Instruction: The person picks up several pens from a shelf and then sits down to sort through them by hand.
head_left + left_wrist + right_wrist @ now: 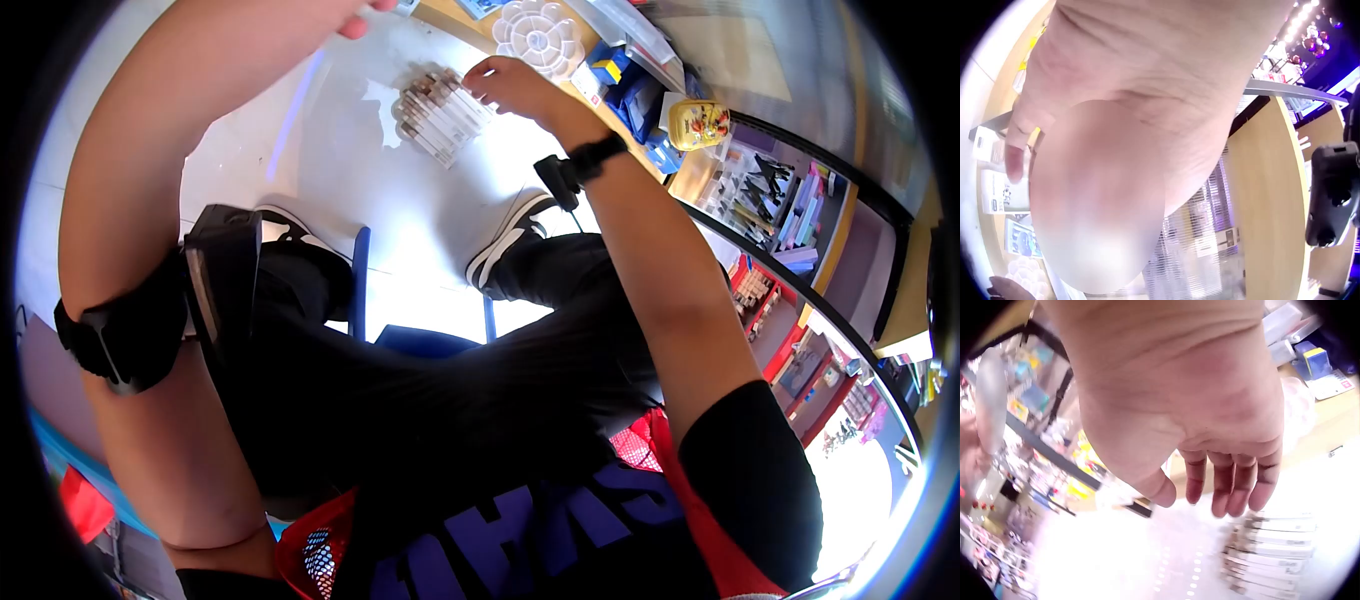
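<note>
In the head view my right hand (pixel 515 90) hovers beside a row of white markers (pixel 440 125) with brownish ends, on a bright white surface. Seen from the right wrist, the right hand's fingers (pixel 1222 487) hang loosely with nothing between them, and the white markers (pixel 1272 559) lie below. My left arm stretches up past the top edge of the head view, where only fingertips (pixel 355 25) show. The left hand (pixel 1141 69) fills much of the left wrist view; one finger (pixel 1015 164) points down, and a blurred oval hides the rest.
A white flower-shaped palette (pixel 520 38) sits on a wooden ledge beyond the right hand, near blue boxes (pixel 632 100) and a yellow case (pixel 698 124). Small boxed goods (pixel 1004 190) stand by the left hand. A black-edged shelf (pixel 770 190) holds pens on the right.
</note>
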Demonstrator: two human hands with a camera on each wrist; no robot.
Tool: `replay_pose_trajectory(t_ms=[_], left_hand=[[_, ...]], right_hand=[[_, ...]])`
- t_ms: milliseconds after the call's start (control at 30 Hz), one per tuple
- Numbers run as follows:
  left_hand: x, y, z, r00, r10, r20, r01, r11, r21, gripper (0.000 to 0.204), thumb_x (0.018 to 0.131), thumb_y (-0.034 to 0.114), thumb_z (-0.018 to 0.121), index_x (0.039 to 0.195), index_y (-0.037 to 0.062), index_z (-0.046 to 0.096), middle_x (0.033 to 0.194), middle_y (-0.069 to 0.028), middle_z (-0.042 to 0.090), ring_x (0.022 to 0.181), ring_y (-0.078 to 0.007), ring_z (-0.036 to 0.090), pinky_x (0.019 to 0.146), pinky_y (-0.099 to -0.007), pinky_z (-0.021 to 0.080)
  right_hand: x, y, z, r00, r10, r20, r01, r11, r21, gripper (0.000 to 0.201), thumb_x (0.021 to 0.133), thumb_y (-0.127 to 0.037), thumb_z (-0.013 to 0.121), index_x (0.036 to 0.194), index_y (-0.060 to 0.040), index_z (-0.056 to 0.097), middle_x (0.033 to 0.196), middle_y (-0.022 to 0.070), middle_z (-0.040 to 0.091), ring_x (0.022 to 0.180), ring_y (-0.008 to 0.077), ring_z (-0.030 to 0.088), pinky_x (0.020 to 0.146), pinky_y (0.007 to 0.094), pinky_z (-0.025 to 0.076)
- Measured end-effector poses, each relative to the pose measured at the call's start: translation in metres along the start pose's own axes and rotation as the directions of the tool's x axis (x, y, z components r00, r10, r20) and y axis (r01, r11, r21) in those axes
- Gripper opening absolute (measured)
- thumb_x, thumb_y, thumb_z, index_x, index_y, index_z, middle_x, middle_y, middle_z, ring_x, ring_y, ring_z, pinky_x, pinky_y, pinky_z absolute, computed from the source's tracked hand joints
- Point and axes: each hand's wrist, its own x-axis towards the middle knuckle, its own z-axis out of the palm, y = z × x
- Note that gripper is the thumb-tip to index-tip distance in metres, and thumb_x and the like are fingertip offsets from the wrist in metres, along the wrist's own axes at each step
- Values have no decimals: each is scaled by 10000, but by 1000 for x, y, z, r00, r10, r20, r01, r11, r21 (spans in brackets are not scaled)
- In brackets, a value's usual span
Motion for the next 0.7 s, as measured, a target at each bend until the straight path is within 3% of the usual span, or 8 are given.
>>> replay_pose_trajectory(t_ms=[67,100,167,200,333,400,633,700], left_hand=[[-1,-5,-1,999,-14,52,-3,950,312,342,1018,268,596,1276,49,643,1141,-143,715,1039,-257,695,893,-347,535],[7,-26,4,999,-22,49,6,951,308,342,1018,268,596,1276,49,643,1141,-143,715,1039,-257,695,893,-347,535],[26,-70,17,999,26,40,-41,899,435,228,1067,244,549,1204,82,633,774,-78,593,666,-154,557,658,-327,488],[28,-79,16,994,-76,83,30,891,453,284,1077,273,553,1248,55,614,756,-77,592,638,-156,530,627,-339,462],[27,-77,14,994,-61,85,13,876,482,280,1072,258,567,1252,49,614,721,-79,576,616,-157,521,611,-340,443],[12,-20,9,960,-279,9,203,720,663,360,1029,294,575,1282,50,650,1079,-146,747,1021,-272,714,894,-367,542],[33,-12,29,898,-424,-121,362,553,751,377,1039,302,560,1317,59,639,1005,-132,767,957,-269,736,874,-384,552],[54,-19,5,683,-694,227,415,625,662,396,1043,313,563,1344,64,623,1015,-139,768,939,-245,742,865,-380,556]], right_hand=[[34,35,26,996,-10,-84,-20,940,-340,596,846,-380,765,1334,-74,611,1119,168,703,1024,304,707,921,401,564],[40,48,39,985,-38,-167,-42,892,-451,775,787,-386,774,1451,-83,514,1283,248,619,1168,392,648,1014,457,536],[44,58,58,975,0,-224,-103,887,-449,900,720,-363,783,1503,-72,448,1422,260,499,1318,476,511,1035,538,521],[46,63,66,977,3,-214,-102,885,-453,900,720,-363,783,1503,-72,448,1422,260,499,1318,476,511,1035,538,521],[55,74,91,962,57,-266,-181,866,-467,1078,675,-390,832,1569,-68,322,1454,233,443,1330,443,478,1023,555,515],[56,75,97,954,43,-297,-186,860,-475,1104,665,-400,845,1571,-67,307,1443,227,438,1322,432,476,1016,551,516],[58,69,110,919,30,-394,-223,862,-455,1002,658,-409,854,1475,-62,389,1339,184,473,1254,387,497,965,533,528],[60,70,111,907,19,-420,-226,865,-448,976,661,-409,852,1454,-58,404,1332,178,475,1245,380,501,960,530,531]])
